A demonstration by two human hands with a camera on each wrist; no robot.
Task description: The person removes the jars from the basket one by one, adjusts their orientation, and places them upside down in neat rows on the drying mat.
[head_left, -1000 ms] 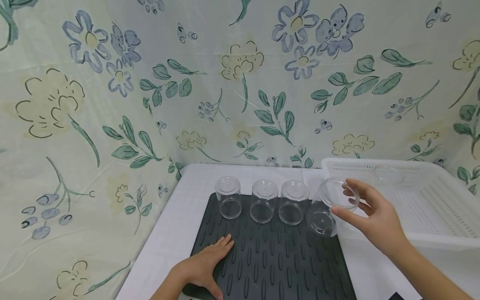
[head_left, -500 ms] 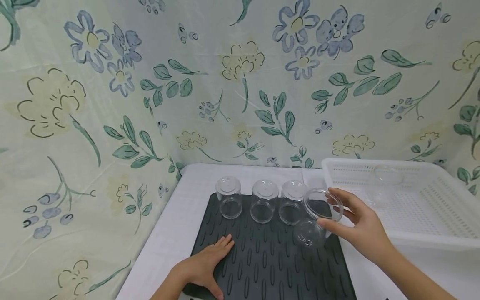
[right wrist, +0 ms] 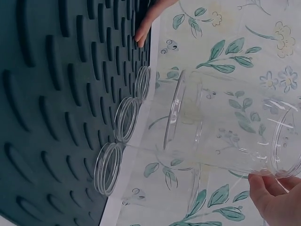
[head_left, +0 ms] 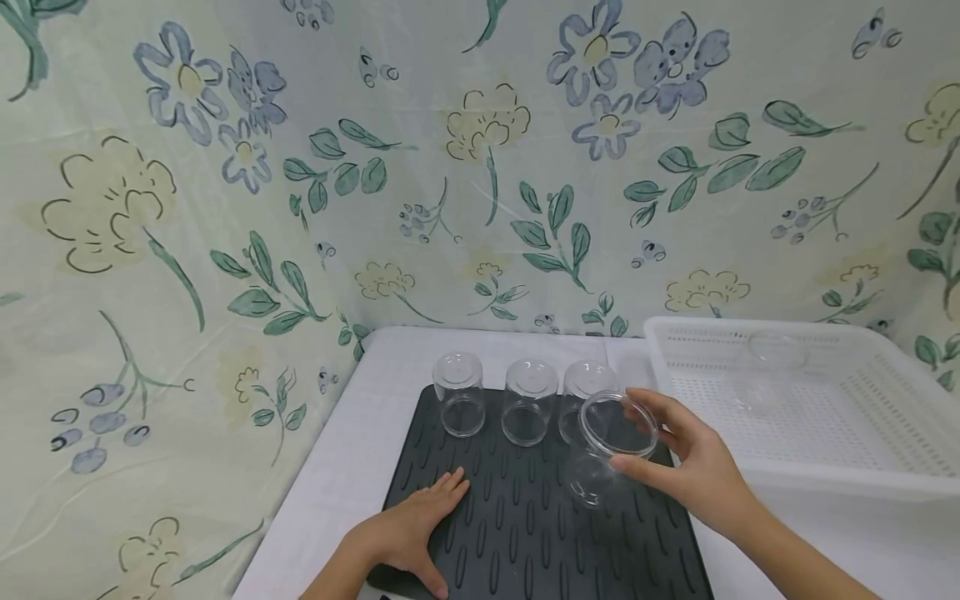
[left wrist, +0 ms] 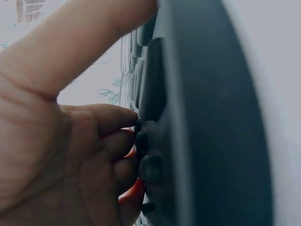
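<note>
My right hand [head_left: 690, 458] pinches a clear jar [head_left: 606, 450] between thumb and fingers, above the right part of a dark ribbed mat [head_left: 525, 517]. In the right wrist view, fingertips touch the closed end of the jar [right wrist: 225, 127], and its ringed mouth points toward the mat. Three like jars stand mouth down in a row along the mat's far edge: a left one [head_left: 459, 396], a middle one [head_left: 530, 404] and a right one [head_left: 570, 400], partly hidden behind the held jar. My left hand [head_left: 412, 529] rests spread on the mat's left edge, fingers fairly straight.
At the right stands a white perforated plastic basket [head_left: 885, 483] with at least one clear jar [head_left: 776, 358] inside. A white cloth [head_left: 322, 492] covers the table under the mat. Behind and to the left hangs a flower-patterned curtain [head_left: 480, 250].
My right hand has carried the jar left and toward me, from beside the basket to over the mat. The left hand and the three standing jars have stayed put.
</note>
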